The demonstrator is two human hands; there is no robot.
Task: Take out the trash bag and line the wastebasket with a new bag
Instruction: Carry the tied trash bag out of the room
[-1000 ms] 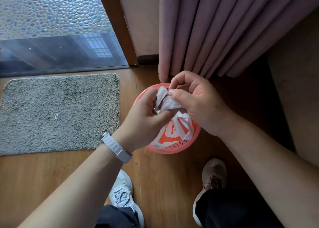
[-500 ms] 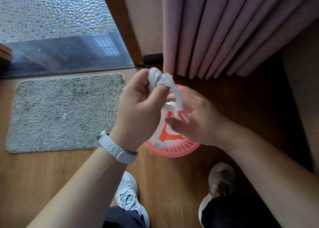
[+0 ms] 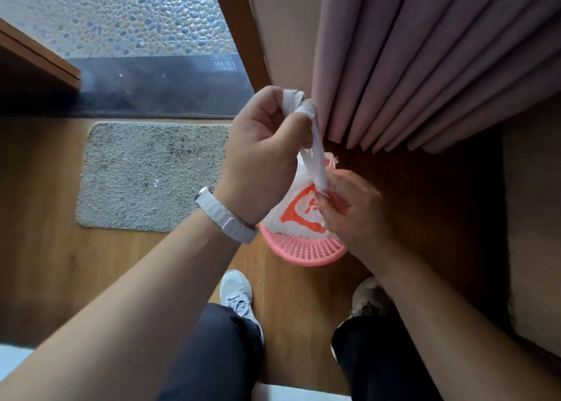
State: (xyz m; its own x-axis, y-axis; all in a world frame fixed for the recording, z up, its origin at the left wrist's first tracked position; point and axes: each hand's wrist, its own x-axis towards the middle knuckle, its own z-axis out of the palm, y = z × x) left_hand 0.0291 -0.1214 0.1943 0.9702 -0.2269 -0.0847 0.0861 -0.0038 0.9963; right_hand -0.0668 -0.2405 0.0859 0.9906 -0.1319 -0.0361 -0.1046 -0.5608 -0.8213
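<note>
The left hand is raised above the pink wastebasket and is clenched around the twisted white handles of the trash bag, which emerge from the top of the fist and run down in a taut strip toward the right hand. The right hand sits lower, just right of the bag, with its fingertips pinching the bag's neck where the strip meets the body of the bag. The bag is white with an orange printed design and stands inside the wastebasket, its upper part drawn up above the rim. Whether the bag's base is clear of the wastebasket's bottom cannot be told.

The wastebasket is perforated plastic and rests on the wooden floor, partly hidden behind both hands. A white watch band is worn on the left wrist.

To the left of the wastebasket a grey mat lies flat on the floor, with a small pale scrap on it. Beyond the mat is a dark threshold and a pebbled surface. Pink curtains hang at the far right, their hems near the wastebasket. At the near edge, two shoes are planted on the floor: a grey one on the left and a second on the right, with dark trouser legs above them.
</note>
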